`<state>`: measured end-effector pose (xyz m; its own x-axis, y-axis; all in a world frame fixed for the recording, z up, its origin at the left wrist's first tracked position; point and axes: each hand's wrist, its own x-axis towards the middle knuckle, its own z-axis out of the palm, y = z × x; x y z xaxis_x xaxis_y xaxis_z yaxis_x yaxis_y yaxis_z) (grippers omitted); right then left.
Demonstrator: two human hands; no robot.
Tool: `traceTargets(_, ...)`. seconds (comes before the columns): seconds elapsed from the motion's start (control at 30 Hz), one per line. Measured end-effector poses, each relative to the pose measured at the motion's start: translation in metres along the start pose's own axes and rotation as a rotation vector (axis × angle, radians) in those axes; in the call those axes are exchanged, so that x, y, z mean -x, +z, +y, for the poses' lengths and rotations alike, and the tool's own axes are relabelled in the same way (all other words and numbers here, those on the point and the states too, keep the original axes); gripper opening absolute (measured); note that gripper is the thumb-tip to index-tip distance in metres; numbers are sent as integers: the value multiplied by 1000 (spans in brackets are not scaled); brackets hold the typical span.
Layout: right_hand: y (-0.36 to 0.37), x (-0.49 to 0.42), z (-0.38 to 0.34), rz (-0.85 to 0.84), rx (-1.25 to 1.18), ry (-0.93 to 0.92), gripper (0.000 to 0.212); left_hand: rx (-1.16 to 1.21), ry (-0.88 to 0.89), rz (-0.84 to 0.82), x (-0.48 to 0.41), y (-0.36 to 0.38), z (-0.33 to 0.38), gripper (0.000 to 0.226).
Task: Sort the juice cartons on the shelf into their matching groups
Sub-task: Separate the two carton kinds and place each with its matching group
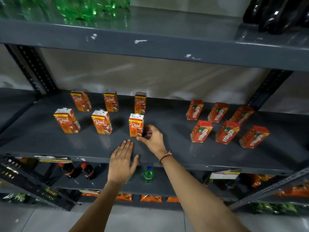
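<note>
On the grey middle shelf (167, 158), several orange "Real" cartons stand in two rows at the left, among them a front-left one (66, 121) and a front-middle one (101, 122). Several red "Maaza" cartons stand in two rows at the right, such as the front one (201, 131). My right hand (153, 137) curls around the right side of the front-right Real carton (136, 125), thumb at its base. My left hand (122, 162) lies flat and empty on the shelf's front edge, fingers apart.
Green bottles (75, 9) and dark bottles (275, 14) fill the top shelf. Below the middle shelf stand cola bottles (78, 170), a small green bottle (148, 174) and orange packets (150, 198). Bare shelf lies between the two carton groups.
</note>
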<state>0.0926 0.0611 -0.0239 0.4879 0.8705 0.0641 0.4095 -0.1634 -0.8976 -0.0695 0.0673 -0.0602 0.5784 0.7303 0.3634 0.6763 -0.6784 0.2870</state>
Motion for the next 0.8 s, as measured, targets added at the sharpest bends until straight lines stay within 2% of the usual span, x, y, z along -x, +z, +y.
traceTargets(0.07, -19, 16, 13, 90, -9, -24, 45, 50, -62, 67, 0, 4, 5, 54)
traceTargets(0.17, -62, 45, 42, 336, 0, -18, 26, 179, -177, 161, 1, 12, 35, 49)
traceTargets(0.27, -110, 71, 68, 605, 43, 54, 12, 281, -127, 143, -7, 23, 93, 43)
traceTargets(0.33, -141, 81, 82, 739, 49, 128, 12, 351, -101, 110, -18, 33, 136, 39)
traceTargets(0.4, -166, 84, 92, 837, 30, 209, 23, 401, -133, 43, -32, 43, 174, 49)
traceTargets(0.5, -192, 79, 99, 861, 84, 282, 55, 483, -197, -38, -50, 56, 214, 69)
traceTargets(0.6, -203, 65, 98, 818, 110, 308, 79, 473, -282, -12, -62, 68, 233, 80)
traceTargets(0.7, -207, 53, 99, 787, 104, 315, 85, 427, -383, 30, -71, 78, 245, 87)
traceTargets(0.8, -210, 45, 103, 754, 132, 323, 78, 396, -460, 48, -80, 86, 254, 84)
